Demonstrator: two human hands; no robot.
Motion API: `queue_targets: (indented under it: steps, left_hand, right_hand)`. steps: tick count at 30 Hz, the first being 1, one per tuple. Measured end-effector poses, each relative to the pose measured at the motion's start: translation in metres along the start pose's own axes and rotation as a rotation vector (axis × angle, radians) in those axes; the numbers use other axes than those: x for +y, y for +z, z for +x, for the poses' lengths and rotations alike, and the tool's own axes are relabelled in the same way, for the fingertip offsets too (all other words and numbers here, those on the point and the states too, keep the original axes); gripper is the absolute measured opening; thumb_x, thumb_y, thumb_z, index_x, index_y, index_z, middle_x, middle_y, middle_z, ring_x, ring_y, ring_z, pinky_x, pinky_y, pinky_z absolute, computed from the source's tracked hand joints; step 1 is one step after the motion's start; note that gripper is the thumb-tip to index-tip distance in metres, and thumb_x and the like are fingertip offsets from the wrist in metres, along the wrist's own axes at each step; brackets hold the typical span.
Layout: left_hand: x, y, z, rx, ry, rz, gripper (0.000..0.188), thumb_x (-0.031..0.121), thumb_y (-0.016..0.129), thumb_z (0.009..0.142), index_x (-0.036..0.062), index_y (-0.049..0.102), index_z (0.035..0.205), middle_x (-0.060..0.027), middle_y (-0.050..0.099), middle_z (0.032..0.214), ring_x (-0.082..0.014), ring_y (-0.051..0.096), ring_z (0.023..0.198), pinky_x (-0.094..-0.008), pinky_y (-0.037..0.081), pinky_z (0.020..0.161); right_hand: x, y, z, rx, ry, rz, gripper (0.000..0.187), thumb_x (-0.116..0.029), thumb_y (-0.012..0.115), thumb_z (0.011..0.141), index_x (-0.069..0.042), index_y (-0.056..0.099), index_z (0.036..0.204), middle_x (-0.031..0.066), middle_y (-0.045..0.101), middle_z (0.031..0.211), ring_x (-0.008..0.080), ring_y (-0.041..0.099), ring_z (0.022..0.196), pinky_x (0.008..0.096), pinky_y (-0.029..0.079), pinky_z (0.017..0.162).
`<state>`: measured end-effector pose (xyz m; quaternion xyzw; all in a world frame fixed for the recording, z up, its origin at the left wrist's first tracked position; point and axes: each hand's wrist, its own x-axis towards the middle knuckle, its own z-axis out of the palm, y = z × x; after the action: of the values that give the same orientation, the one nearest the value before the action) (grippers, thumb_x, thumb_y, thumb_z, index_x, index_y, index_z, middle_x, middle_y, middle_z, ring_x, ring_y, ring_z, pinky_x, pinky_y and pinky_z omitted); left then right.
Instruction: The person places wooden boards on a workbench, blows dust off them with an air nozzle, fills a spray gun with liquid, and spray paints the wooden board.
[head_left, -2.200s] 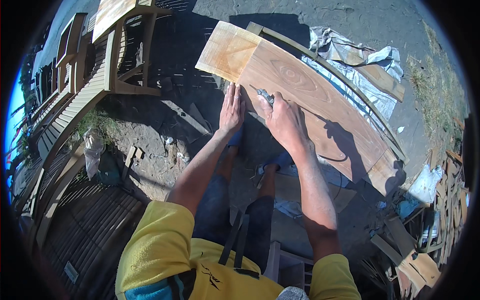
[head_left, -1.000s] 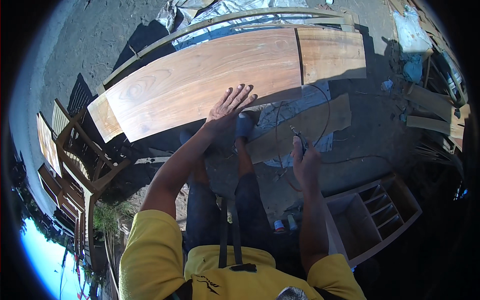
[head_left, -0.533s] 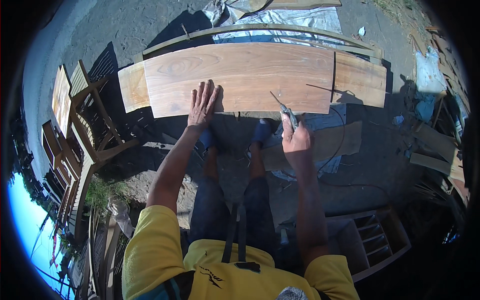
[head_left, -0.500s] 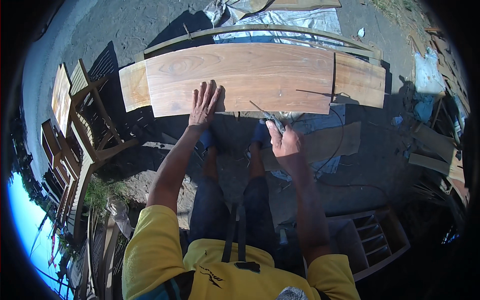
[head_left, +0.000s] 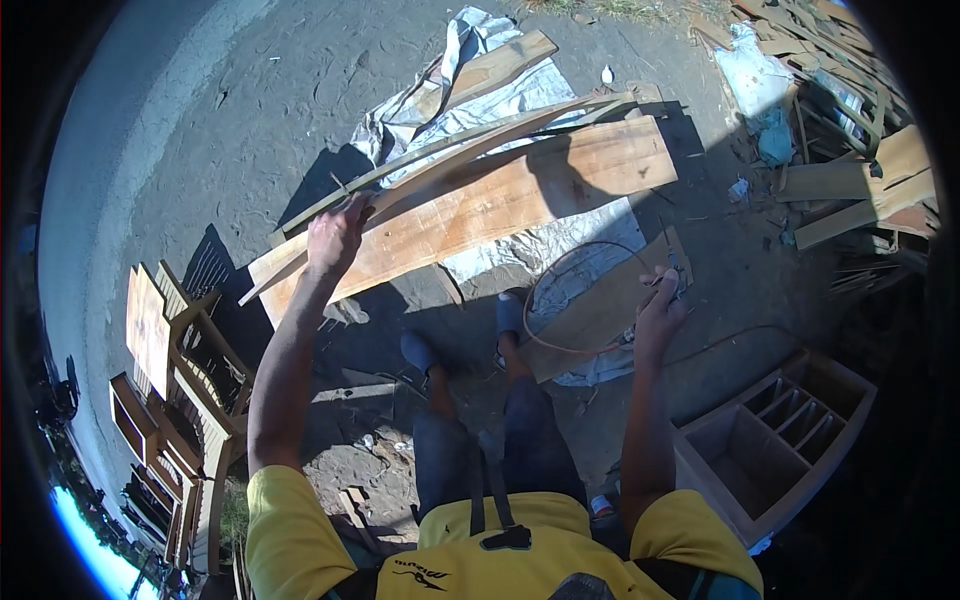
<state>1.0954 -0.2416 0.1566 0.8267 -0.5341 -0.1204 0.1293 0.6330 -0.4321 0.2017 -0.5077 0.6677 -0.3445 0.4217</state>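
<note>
My left hand (head_left: pixel 338 238) is closed on the upper edge of a wooden board (head_left: pixel 500 142), which is tipped up and seen nearly edge-on. Below it lies a second, pale brown wooden board (head_left: pixel 470 218), flat and slanting up to the right, with a shadow across its right part. Off to the right, my right hand (head_left: pixel 658 312) is wrapped around an air blow gun (head_left: pixel 678 278), clear of both boards. The gun is small here and partly hidden by the fingers. An orange-brown air hose (head_left: pixel 527 300) loops on the ground beside that hand.
White sheeting (head_left: pixel 480 110) with a plank on it lies beyond the boards. Slatted wooden furniture (head_left: pixel 165 350) stands at left. A wooden drawer box with dividers (head_left: pixel 700 445) sits at lower right. Scrap wood (head_left: pixel 840 190) is piled at far right, and another board (head_left: pixel 590 315) lies near the hose.
My left hand went from lying flat on the upper board to gripping its edge, and that board is now tipped up, uncovering the lower one. My right hand moved right with the blow gun.
</note>
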Motion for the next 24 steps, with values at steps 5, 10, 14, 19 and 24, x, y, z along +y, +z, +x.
queue_targets:
  steps: [5, 10, 14, 19, 24]
  left_hand:
    - [0.013, -0.093, 0.046, -0.019, -0.13, -0.085, 0.031, 0.033, 0.072, 0.095, 0.0117, 0.075, 0.118, -0.0179, 0.077, 0.1, -0.0366, 0.075, 0.092, -0.0468, 0.058, 0.081]
    - [0.024, -0.14, 0.013, -0.096, -0.428, -0.469, 0.035, 0.026, 0.073, 0.098, 0.0017, 0.074, 0.123, -0.0068, 0.078, 0.098, -0.0132, 0.07, 0.09, -0.0352, 0.055, 0.083]
    - [0.034, -0.134, -0.024, -0.049, -0.518, -0.751, 0.039, 0.03, 0.071, 0.1, -0.0021, 0.073, 0.123, -0.0049, 0.077, 0.102, -0.0113, 0.068, 0.089, -0.0318, 0.054, 0.082]
    - [0.03, -0.102, -0.064, 0.031, -0.621, -0.851, 0.048, 0.04, 0.068, 0.102, -0.0023, 0.073, 0.123, -0.0055, 0.076, 0.103, -0.0127, 0.066, 0.092, -0.032, 0.052, 0.085]
    - [0.032, -0.073, -0.079, 0.145, -0.567, -0.84, 0.054, 0.049, 0.064, 0.103, -0.0036, 0.074, 0.113, -0.0124, 0.073, 0.089, -0.0152, 0.064, 0.081, -0.0355, 0.051, 0.077]
  right_hand:
    - [-0.024, 0.05, 0.058, 0.01, -0.296, -0.146, 0.04, -0.032, 0.053, 0.111, 0.004, 0.068, 0.102, 0.0119, 0.07, 0.074, 0.0263, 0.062, 0.053, 0.0388, 0.046, 0.052]
    - [-0.09, 0.116, -0.015, -0.84, -0.749, -0.188, 0.035, -0.029, 0.057, 0.109, 0.004, 0.067, 0.1, 0.0234, 0.069, 0.076, 0.0412, 0.069, 0.068, 0.048, 0.053, 0.061]
    - [-0.162, 0.118, 0.033, -0.516, -0.576, -0.261, 0.042, -0.038, 0.056, 0.109, 0.003, 0.067, 0.111, 0.03, 0.072, 0.097, 0.0508, 0.069, 0.093, 0.0535, 0.055, 0.077]
    - [-0.214, 0.138, -0.024, -1.032, -0.963, -0.355, 0.043, -0.038, 0.057, 0.109, 0.004, 0.064, 0.105, 0.0312, 0.07, 0.091, 0.0503, 0.069, 0.096, 0.0552, 0.054, 0.079]
    - [-0.251, 0.153, -0.001, -0.719, -0.851, -0.459, 0.048, -0.041, 0.054, 0.109, 0.004, 0.064, 0.1, 0.0299, 0.069, 0.081, 0.0504, 0.069, 0.084, 0.0557, 0.055, 0.072]
